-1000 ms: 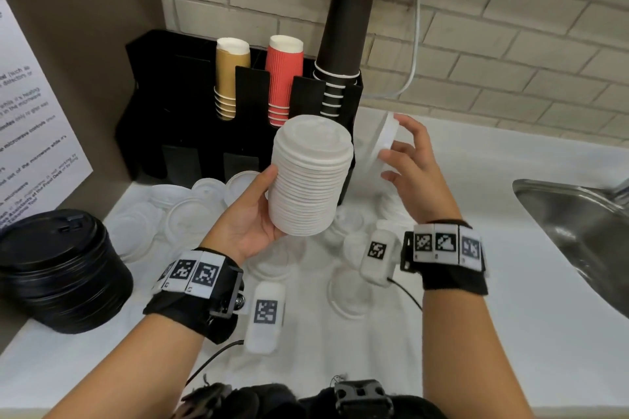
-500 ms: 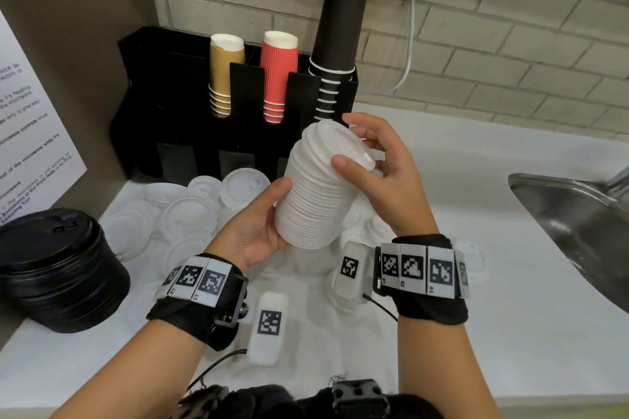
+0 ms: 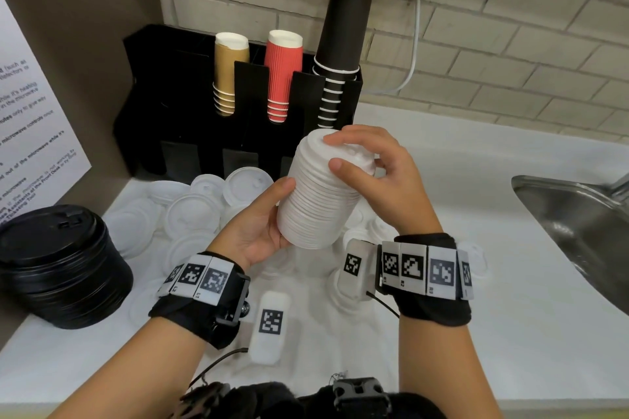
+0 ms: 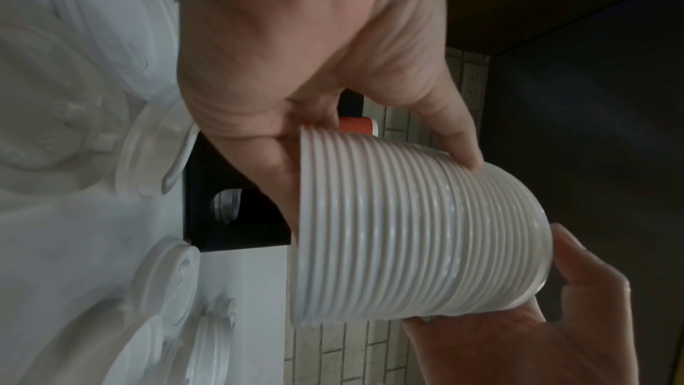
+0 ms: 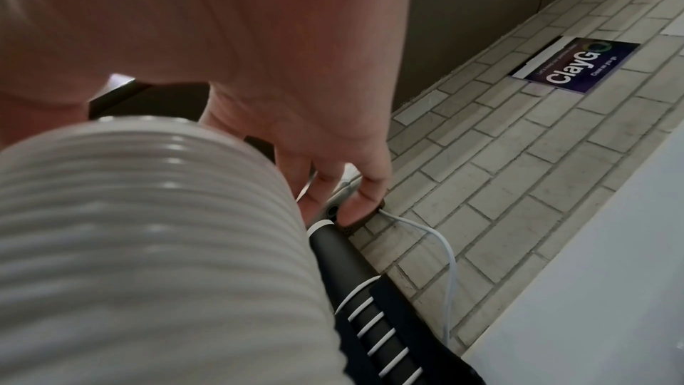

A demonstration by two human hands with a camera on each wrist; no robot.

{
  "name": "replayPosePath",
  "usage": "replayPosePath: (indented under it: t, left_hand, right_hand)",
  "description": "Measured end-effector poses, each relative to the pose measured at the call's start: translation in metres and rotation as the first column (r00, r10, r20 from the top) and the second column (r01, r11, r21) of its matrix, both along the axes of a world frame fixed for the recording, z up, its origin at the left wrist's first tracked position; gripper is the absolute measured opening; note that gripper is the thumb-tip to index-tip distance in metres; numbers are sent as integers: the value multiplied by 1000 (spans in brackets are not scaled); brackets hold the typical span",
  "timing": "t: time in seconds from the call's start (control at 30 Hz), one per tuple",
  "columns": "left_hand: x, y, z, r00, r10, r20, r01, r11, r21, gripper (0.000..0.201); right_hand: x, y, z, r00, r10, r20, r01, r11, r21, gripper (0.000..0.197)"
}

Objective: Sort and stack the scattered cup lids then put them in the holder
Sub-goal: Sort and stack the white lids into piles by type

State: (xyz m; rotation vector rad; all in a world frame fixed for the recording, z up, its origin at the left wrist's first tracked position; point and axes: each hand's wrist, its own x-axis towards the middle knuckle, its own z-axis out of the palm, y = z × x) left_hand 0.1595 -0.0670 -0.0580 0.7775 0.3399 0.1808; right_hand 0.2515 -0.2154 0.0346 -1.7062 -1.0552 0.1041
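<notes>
White counter (image 3: pixel 476 333) runs along a pale brick wall (image 3: pixel 510 44), with a steel sink (image 3: pixel 578 224) at the right edge. Against the wall stands a black holder (image 3: pixel 163 85) with three slots of upturned cups: tan cups (image 3: pixel 228 75), red cups (image 3: pixel 283 75) and tall black cups (image 3: pixel 342 44). Loose white lids (image 3: pixel 190 214) lie scattered on the counter in front of the holder, and a black lid stack (image 3: pixel 58 265) sits at the left, just beside a printed sign (image 3: pixel 30 133).

Above the scattered lids, in front of the holder, the person holds a white lid stack (image 3: pixel 320 194), tilted with its top toward the wall. The left hand (image 3: pixel 252 228) grips its lower side, thumb along the near side and fingers curled round behind, as the left wrist view shows. The right hand (image 3: pixel 381 173) sits over the top end, thumb and fingertips curled onto the uppermost lid, pinching it to the stack. A white cable (image 5: pixel 440 253) hangs down the wall behind the black cups. Marker bands (image 3: pixel 425 269) wrap both wrists.
</notes>
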Motion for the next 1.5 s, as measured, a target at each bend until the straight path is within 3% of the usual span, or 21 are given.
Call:
replayPosePath:
  t: [0.07,0.2,0.33,0.4,0.47,0.53,0.63,0.73,0.8,0.97,1.13,1.3,1.37,1.5]
  left_hand:
    - [0,-1,0,1000,-5,7,5,1000,8,64]
    - [2,-1,0,998,-33,47,34,999,-15,99]
    - [4,1,-2,997,-33,73,35,999,-29,102]
    - [5,3,0,995,-32,98,37,998,-49,95]
    - [6,7,4,991,-29,131,36,998,-54,77]
    - [7,14,7,991,9,133,-4,999,-39,55]
    - [9,24,14,989,85,118,-84,996,-18,36]
    - [8,30,19,986,100,133,-102,995,13,33]
    - [7,32,21,985,101,138,-105,994,25,34]
    - [6,37,22,987,106,123,-114,991,64,44]
    - [9,38,22,990,39,135,-52,994,92,79]
    - [10,39,18,988,29,154,-39,997,61,76]
    - [10,40,16,988,31,154,-39,998,54,77]
    - [9,41,17,987,24,160,-35,997,65,73]
  right_hand:
    - [1,0,0,1000,4,10,-4,1000,-4,23]
    - [2,0,-1,1000,23,21,-22,1000,-15,28]
    - [10,-2,-3,999,51,7,-51,999,10,47]
    - [29,-3,-4,996,6,-84,0,997,79,43]
    - [62,-2,-8,964,-138,-227,159,984,77,29]
    - [103,0,-16,898,-312,-310,287,950,-125,26]
    - [160,6,-36,858,-427,-287,224,812,-539,37]
    - [189,14,-58,920,-393,-8,198,481,-854,51]
    - [198,17,-68,938,-320,133,237,312,-920,52]
    - [216,15,-80,951,-190,243,279,190,-941,31]
    - [228,24,-88,929,-195,315,340,111,-934,59]
    - [244,13,-100,924,-21,382,382,85,-920,52]
    - [245,12,-100,930,-38,365,367,96,-925,57]
    - [241,22,-95,918,-325,225,338,346,-875,56]
